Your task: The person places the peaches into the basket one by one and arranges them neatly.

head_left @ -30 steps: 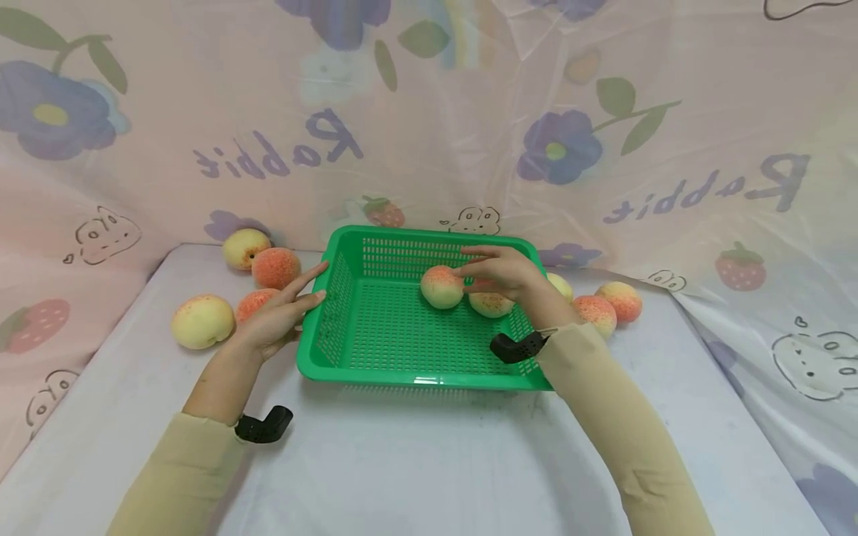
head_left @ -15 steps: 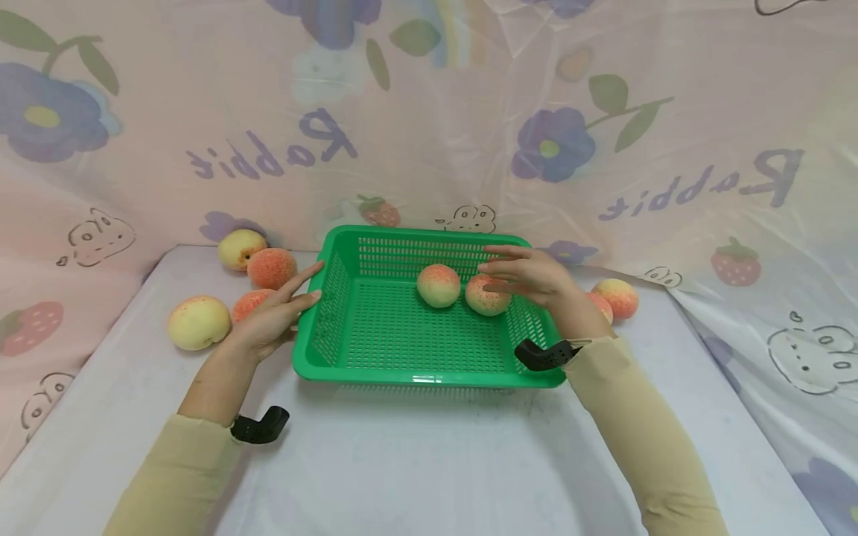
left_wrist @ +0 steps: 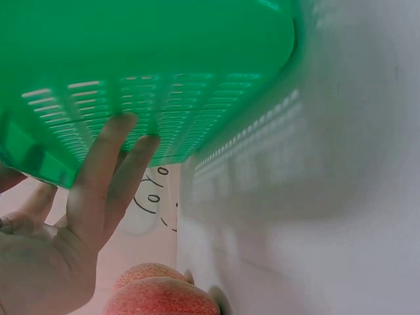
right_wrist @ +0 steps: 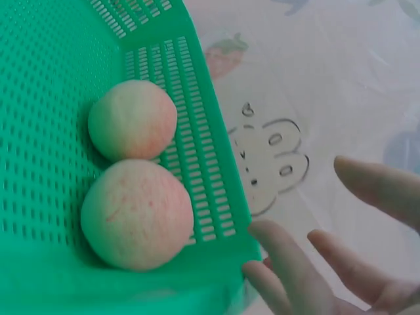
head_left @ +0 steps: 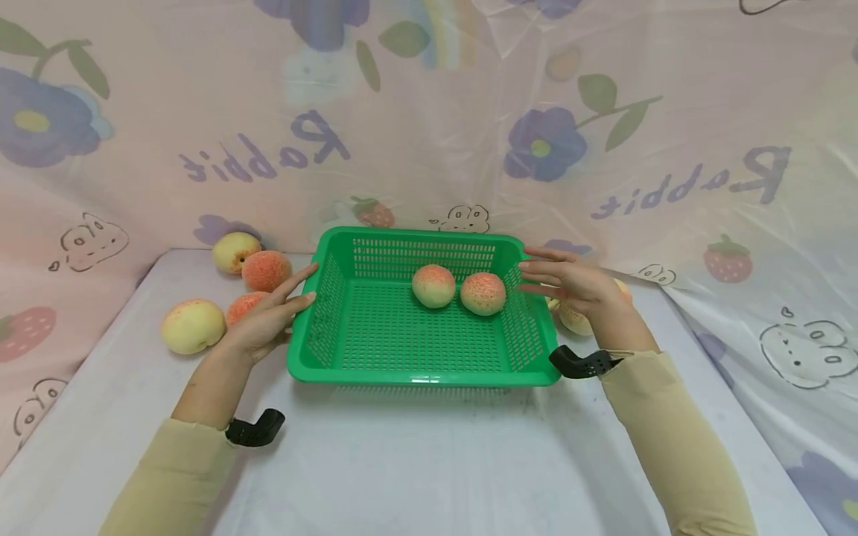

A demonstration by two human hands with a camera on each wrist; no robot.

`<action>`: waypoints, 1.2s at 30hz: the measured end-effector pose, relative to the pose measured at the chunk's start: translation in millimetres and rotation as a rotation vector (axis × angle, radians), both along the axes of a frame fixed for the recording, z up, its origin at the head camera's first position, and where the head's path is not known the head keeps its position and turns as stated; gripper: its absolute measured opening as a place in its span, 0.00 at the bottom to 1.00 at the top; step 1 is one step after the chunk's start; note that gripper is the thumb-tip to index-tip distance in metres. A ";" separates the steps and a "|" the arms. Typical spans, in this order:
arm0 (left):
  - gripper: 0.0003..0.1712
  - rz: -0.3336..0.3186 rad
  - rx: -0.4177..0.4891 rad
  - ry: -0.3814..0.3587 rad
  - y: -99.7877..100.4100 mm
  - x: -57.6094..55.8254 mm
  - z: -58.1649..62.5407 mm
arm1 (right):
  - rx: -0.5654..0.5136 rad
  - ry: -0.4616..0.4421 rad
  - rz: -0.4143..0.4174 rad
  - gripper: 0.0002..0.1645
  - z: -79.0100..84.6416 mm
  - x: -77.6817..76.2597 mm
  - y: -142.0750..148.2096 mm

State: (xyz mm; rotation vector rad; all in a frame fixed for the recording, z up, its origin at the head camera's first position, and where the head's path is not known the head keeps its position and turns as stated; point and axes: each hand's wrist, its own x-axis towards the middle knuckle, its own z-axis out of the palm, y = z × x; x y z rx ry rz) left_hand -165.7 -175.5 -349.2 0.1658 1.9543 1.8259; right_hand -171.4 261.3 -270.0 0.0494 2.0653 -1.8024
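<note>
A green plastic basket (head_left: 424,379) stands on the white table, tilted slightly askew. Inside, toward its right back, two peaches sit side by side: one peach (head_left: 433,286) pale below and pink above, the other peach (head_left: 482,293) speckled pink. My left hand (head_left: 263,321) touches the basket's left edge; in the left wrist view, straight fingers (left_wrist: 98,177) lie against the slotted wall below the rim. My right hand (head_left: 582,284), fingers spread and holding nothing, is at the right rim. In the right wrist view its fingertips (right_wrist: 266,230) come right up to the basket's corner.
Left of the basket lie several more peaches, among them a yellow peach (head_left: 193,326) and a red-orange peach (head_left: 267,270). Others, such as a pale peach (head_left: 575,318), sit on the right, partly hidden behind my right hand. A printed cloth (head_left: 415,134) hangs behind the table.
My right hand has drawn back rightward from over the peaches in the basket to its right rim, uncovering the speckled peach. The left hand has kept its place on the basket.
</note>
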 end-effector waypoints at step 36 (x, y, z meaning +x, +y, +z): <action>0.38 0.005 0.025 -0.014 0.7 2.0 1.2 | -0.066 0.057 -0.282 0.28 -34.4 -22.8 59.9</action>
